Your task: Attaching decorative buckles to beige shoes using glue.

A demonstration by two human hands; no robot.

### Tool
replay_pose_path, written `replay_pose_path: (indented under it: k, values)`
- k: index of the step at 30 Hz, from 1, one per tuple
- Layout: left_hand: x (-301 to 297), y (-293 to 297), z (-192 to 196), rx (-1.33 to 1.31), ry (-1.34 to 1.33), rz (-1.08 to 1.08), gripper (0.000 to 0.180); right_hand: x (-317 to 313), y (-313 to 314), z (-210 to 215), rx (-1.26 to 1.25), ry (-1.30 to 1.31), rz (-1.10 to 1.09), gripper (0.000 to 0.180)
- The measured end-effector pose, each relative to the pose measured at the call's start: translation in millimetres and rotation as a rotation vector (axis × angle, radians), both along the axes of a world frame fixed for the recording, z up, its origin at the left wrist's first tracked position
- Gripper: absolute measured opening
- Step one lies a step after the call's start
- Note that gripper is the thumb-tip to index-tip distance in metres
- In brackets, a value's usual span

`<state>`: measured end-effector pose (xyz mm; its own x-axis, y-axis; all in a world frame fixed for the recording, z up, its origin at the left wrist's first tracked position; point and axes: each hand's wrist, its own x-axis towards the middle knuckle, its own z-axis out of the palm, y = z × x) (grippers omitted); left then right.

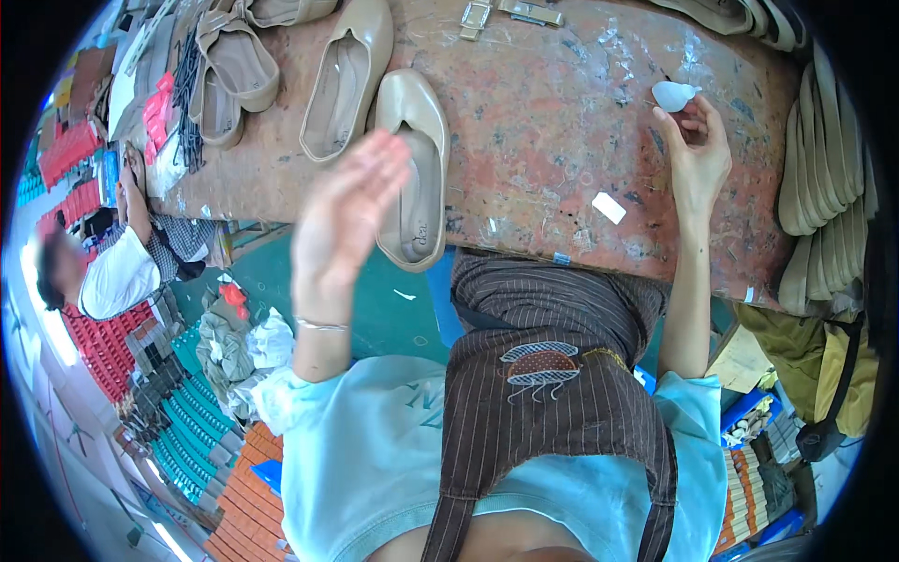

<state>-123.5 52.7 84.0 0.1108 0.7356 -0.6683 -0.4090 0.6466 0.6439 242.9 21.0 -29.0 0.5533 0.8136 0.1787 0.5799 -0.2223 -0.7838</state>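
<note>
My left hand (348,211), blurred by motion, is raised over the beige slip-on shoe (431,201), its fingers stretched out with nothing seen in them. That shoe lies at the table's near edge, toe pointing away, and my hand hides part of its left side. A matching shoe (327,108) is just beyond it to the left. Over the right part of the table, my right hand (698,145) holds a small white bulb-shaped squeeze bottle (672,96) between thumb and fingers, its narrow nozzle turned to the right.
More beige shoes (239,70) stand at the far left. Stacked beige soles or insoles (824,159) line the right edge of the worn table (552,150). Two buckled straps (476,19) and a white scrap (609,208) lie on it. Another person (117,267) is at the left.
</note>
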Motion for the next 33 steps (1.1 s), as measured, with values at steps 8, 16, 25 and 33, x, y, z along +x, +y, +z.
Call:
replay_pose_path:
  k: [8,16,25,33]
  values:
    - [22,23,-85,-0.084,-0.602,0.247,0.019,3,12,-5,-0.114,0.077,-0.021,0.04]
    - [82,-8,-61,0.057,-0.773,0.304,0.015,-3,-21,12,0.078,0.495,0.128,0.016]
    - [176,-98,-75,-0.036,-0.621,0.269,0.024,-24,-90,38,-0.046,0.388,0.339,0.026]
    - [173,-100,-87,0.011,-0.644,0.223,0.046,-30,-78,42,0.008,-0.009,0.534,0.024]
